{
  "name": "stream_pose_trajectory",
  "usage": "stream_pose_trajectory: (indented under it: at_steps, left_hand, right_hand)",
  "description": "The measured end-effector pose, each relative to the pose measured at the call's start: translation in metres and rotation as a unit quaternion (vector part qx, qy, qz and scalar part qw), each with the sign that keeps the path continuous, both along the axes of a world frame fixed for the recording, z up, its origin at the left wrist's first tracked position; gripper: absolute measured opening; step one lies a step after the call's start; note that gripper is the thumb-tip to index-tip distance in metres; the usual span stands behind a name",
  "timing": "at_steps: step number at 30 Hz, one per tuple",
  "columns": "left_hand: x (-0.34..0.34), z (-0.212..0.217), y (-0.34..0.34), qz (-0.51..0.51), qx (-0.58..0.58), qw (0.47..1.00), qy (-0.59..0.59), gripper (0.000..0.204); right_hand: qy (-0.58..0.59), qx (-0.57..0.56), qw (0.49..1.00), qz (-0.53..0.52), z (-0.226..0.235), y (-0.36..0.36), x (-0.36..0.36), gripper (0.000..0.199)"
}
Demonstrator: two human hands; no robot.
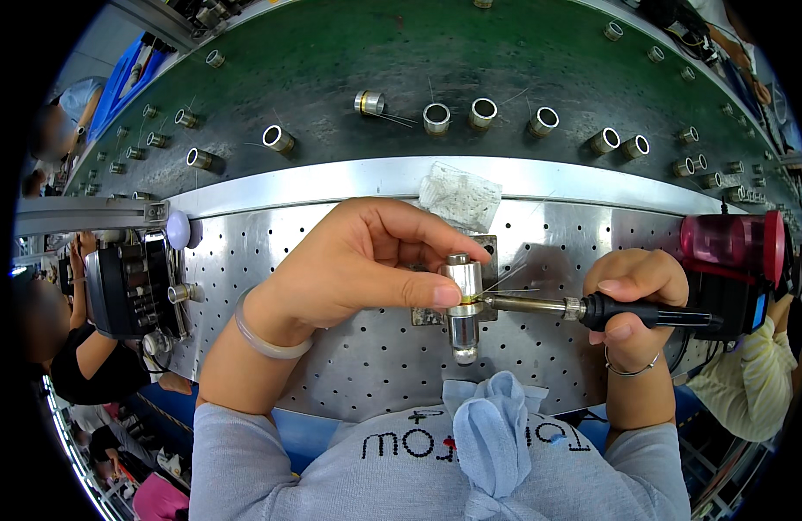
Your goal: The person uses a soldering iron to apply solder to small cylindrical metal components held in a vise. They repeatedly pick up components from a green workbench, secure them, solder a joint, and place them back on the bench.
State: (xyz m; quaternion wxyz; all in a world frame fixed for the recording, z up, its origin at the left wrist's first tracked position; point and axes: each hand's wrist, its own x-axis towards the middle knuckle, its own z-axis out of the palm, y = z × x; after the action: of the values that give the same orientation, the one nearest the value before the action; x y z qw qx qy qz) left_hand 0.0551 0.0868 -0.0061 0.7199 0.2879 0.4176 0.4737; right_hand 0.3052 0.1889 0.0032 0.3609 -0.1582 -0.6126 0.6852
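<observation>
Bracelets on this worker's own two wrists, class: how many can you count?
2. A pale bangle circles the wrist of the left hand, which pinches a metal cylinder; a thin bracelet circles that of the right hand, holding the soldering iron. Others may be hidden.

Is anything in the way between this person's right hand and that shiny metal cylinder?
Nothing visible blocks the way: the right hand holds a soldering iron whose tip reaches the metal cylinder. Thin wires stick out just above the iron's shaft; the left hand grips from the opposite side.
</observation>
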Motion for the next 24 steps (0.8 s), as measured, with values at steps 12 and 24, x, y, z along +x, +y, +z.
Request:
stream_pose_trajectory:
  at_steps: [12,24]
  left_hand:
    - [0.0005,0.0005,0.0006,-0.001,-0.011,1.0,0.0,0.039]
    - [0.0011,0.0014,0.0004,-0.005,-0.005,1.0,0.003,0.041]
  right_hand:
    - [-0.012,0.022,1.0,-0.003,0.0013,0.0002,-0.0019,0.027]
    - [-0.027,0.033,0.999,0.005,0.0028,-0.0015,-0.0024,0.025]
